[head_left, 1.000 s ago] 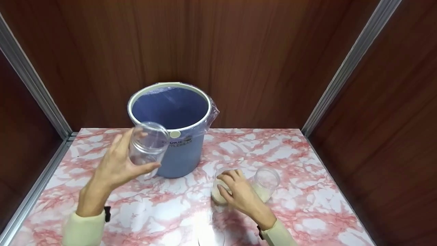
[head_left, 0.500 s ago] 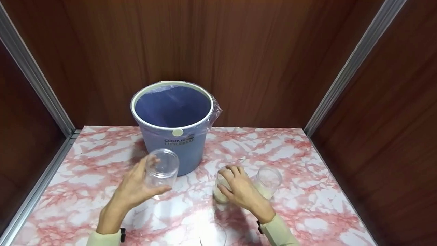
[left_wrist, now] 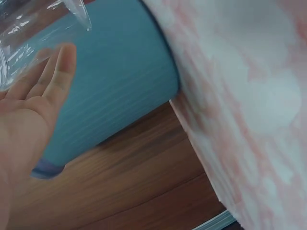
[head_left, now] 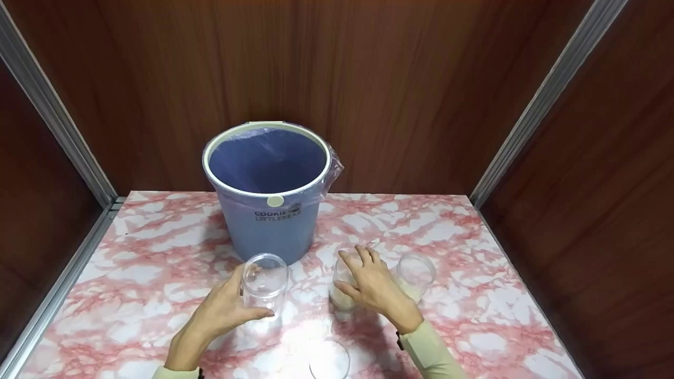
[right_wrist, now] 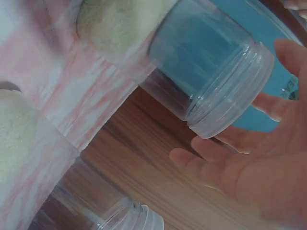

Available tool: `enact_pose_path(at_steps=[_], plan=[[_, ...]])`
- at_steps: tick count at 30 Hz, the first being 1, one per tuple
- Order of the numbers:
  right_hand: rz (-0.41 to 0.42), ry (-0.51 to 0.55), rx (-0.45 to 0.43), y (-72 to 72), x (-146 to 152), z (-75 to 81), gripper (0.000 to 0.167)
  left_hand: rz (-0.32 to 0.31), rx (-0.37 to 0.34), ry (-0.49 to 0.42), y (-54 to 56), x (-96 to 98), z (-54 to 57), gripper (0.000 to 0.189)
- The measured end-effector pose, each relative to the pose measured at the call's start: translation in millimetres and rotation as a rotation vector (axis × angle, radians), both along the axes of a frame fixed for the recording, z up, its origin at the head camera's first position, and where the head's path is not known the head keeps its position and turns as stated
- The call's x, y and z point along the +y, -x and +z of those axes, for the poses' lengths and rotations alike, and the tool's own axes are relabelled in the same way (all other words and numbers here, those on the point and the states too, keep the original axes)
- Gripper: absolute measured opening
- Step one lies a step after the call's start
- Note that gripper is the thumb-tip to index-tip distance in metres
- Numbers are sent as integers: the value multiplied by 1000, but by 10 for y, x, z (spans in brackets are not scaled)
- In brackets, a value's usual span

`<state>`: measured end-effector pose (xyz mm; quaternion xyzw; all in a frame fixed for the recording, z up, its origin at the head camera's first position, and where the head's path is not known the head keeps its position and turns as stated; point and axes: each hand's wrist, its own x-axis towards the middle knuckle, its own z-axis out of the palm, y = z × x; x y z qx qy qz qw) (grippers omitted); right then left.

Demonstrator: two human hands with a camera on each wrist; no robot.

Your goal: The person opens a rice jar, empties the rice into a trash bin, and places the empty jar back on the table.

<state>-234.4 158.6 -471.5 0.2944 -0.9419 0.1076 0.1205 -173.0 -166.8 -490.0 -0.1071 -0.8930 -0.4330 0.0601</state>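
In the head view my left hand [head_left: 224, 310] grips a clear plastic jar [head_left: 266, 279], thumb and fingers around its side. Nothing shows inside that jar, held in front of the blue bin [head_left: 268, 226]. My right hand [head_left: 379, 287] is over another clear jar [head_left: 341, 301] with pale grains at its bottom. The right wrist view shows its fingers spread near this jar's rim [right_wrist: 230, 93], with the thumb apart from it; whether a fingertip touches is unclear. A second jar of pale grains [head_left: 416, 273] stands just right of the hand.
The bin, lined with a clear bag [head_left: 333, 171], stands at the back of the marbled table [head_left: 432, 223]. A thin clear round lid-like disc [head_left: 347, 360] lies near the front edge. Wooden panels [head_left: 400, 95] enclose the back and sides.
My left hand has brought the clear jar down and rightward, from before the bin's rim to before its base. My right hand's fingers have straightened somewhat above the grain jar.
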Motion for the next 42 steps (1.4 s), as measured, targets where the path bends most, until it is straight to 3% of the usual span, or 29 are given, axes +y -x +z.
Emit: enact_pose_path(at_steps=[5, 15, 23, 30, 42], plan=[[0, -3, -58, 34, 7, -8, 70, -51, -51, -46, 2, 37, -116, 109], [18, 30, -71, 73, 18, -69, 76, -103, -113, -3, -17, 100, -311, 104], [-8, 58, -104, 78, 9, -86, 75, -152, -142, 4, -35, 92, -391, 102], [-7, 75, -97, 82, -3, -79, 74, -213, -99, 2, -54, 41, -464, 99], [-12, 81, -112, 93, -3, -61, 73, -213, -145, -31, -37, 58, -503, 98]])
